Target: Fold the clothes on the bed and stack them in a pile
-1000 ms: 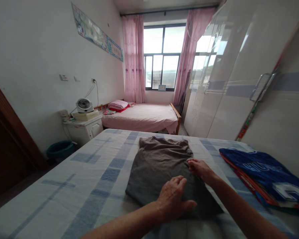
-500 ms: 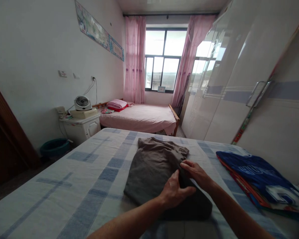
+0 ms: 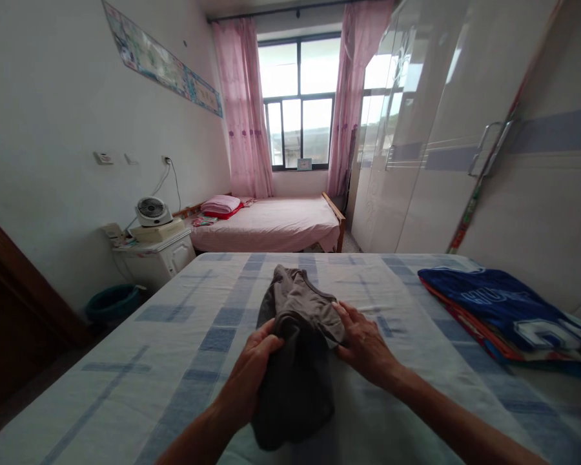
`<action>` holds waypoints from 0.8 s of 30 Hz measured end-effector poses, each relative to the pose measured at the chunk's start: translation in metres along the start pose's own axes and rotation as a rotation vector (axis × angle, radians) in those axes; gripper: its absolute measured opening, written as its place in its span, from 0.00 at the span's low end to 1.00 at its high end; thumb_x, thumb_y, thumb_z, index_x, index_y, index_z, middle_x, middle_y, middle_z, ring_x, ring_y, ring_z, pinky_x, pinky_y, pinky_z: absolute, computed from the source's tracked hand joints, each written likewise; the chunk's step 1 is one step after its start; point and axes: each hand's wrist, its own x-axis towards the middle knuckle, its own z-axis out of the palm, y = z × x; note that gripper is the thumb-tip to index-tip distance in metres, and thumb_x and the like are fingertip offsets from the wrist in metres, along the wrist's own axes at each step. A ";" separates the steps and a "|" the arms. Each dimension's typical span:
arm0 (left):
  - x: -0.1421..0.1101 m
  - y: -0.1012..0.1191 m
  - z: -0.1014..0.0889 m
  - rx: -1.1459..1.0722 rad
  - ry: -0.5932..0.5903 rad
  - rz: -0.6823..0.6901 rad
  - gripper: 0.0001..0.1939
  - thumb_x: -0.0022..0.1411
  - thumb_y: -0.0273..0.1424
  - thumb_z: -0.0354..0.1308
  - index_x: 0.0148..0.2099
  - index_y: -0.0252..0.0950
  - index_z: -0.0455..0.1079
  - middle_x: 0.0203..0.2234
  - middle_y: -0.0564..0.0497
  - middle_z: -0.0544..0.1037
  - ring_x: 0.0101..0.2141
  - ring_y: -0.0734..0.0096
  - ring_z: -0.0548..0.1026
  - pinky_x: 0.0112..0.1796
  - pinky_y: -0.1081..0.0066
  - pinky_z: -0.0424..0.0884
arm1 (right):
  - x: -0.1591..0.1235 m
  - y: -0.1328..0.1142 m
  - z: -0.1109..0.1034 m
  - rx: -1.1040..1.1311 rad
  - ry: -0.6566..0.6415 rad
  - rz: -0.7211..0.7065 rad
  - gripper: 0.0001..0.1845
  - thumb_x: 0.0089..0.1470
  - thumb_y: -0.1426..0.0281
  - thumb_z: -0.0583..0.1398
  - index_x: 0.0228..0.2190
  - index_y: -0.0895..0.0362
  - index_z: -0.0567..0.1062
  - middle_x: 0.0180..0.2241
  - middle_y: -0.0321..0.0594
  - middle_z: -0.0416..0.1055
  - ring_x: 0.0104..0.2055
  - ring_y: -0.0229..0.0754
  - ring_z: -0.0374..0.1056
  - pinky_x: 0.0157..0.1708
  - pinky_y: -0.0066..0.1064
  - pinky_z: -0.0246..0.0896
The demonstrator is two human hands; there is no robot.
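A dark grey T-shirt [image 3: 297,387], gathered into a narrow bundle, is in front of me over the bed [image 3: 193,387] with its blue-and-white checked sheet. Its neckline faces the far side. My left hand [image 3: 254,361] grips the left edge of the shirt, thumb on top and fingers hidden beneath the fabric. On the other side, my right hand [image 3: 365,339] pinches the cloth near the sleeve and collar. The shirt's lower part hangs in loose folds towards me.
A stack of folded clothes with a blue jersey [image 3: 503,310] on top lies at the right. Beyond stands a second bed [image 3: 271,226] with pink bedding. White wardrobes [image 3: 416,194] line the right; a nightstand [image 3: 159,255] with a fan [image 3: 153,210] stands left.
The shirt was lying wide and flat; now its sides are drawn inward into a narrow bundle. My left hand has moved left to the shirt's edge. The view has shifted slightly.
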 end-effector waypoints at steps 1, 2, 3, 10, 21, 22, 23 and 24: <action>-0.007 0.006 -0.003 0.009 0.002 -0.032 0.20 0.53 0.31 0.52 0.50 0.37 0.68 0.30 0.52 0.76 0.28 0.71 0.72 0.28 0.75 0.68 | 0.002 0.003 0.009 -0.035 -0.013 -0.009 0.40 0.42 0.72 0.59 0.58 0.56 0.58 0.61 0.51 0.53 0.61 0.52 0.51 0.54 0.47 0.50; -0.013 0.012 -0.006 0.024 -0.018 -0.059 0.20 0.53 0.32 0.54 0.50 0.37 0.68 0.31 0.52 0.76 0.29 0.71 0.72 0.28 0.75 0.69 | 0.004 0.006 0.016 -0.048 -0.018 -0.026 0.38 0.42 0.74 0.58 0.57 0.56 0.60 0.60 0.50 0.54 0.60 0.51 0.52 0.54 0.46 0.50; -0.020 0.018 -0.008 0.045 -0.063 -0.078 0.20 0.54 0.34 0.55 0.50 0.36 0.68 0.31 0.51 0.76 0.29 0.70 0.73 0.29 0.74 0.69 | 0.008 0.008 0.021 -0.041 -0.022 -0.046 0.34 0.42 0.76 0.57 0.54 0.55 0.64 0.59 0.49 0.57 0.60 0.50 0.53 0.54 0.45 0.50; -0.050 0.048 -0.044 0.588 -0.194 -0.043 0.18 0.50 0.30 0.58 0.46 0.36 0.71 0.29 0.52 0.76 0.29 0.69 0.73 0.28 0.76 0.67 | 0.027 0.017 -0.020 0.437 0.157 0.048 0.15 0.47 0.74 0.53 0.37 0.55 0.73 0.38 0.40 0.74 0.40 0.43 0.69 0.41 0.32 0.62; 0.107 0.088 -0.089 1.377 0.347 0.427 0.10 0.52 0.28 0.54 0.35 0.36 0.75 0.27 0.49 0.77 0.33 0.61 0.74 0.32 0.70 0.63 | 0.114 0.050 -0.072 1.187 0.321 0.365 0.09 0.38 0.68 0.62 0.27 0.55 0.73 0.26 0.38 0.74 0.31 0.44 0.70 0.31 0.37 0.69; 0.125 0.103 -0.078 1.389 0.438 0.541 0.10 0.53 0.28 0.54 0.36 0.35 0.74 0.26 0.48 0.77 0.32 0.61 0.73 0.32 0.70 0.63 | 0.133 0.053 -0.082 1.172 0.420 0.352 0.08 0.38 0.68 0.62 0.27 0.54 0.72 0.26 0.37 0.73 0.32 0.43 0.70 0.32 0.36 0.69; 0.138 0.120 -0.067 1.371 0.536 0.679 0.10 0.54 0.28 0.54 0.37 0.34 0.74 0.27 0.47 0.77 0.32 0.62 0.73 0.32 0.69 0.63 | 0.151 0.054 -0.095 1.146 0.527 0.327 0.08 0.39 0.69 0.61 0.28 0.55 0.72 0.26 0.36 0.73 0.33 0.42 0.69 0.34 0.35 0.68; 0.147 0.138 -0.057 1.352 0.593 0.751 0.11 0.57 0.29 0.52 0.41 0.33 0.73 0.32 0.46 0.77 0.34 0.62 0.73 0.34 0.68 0.63 | 0.166 0.055 -0.111 1.094 0.628 0.290 0.10 0.39 0.70 0.61 0.29 0.55 0.73 0.27 0.35 0.72 0.34 0.40 0.69 0.36 0.33 0.67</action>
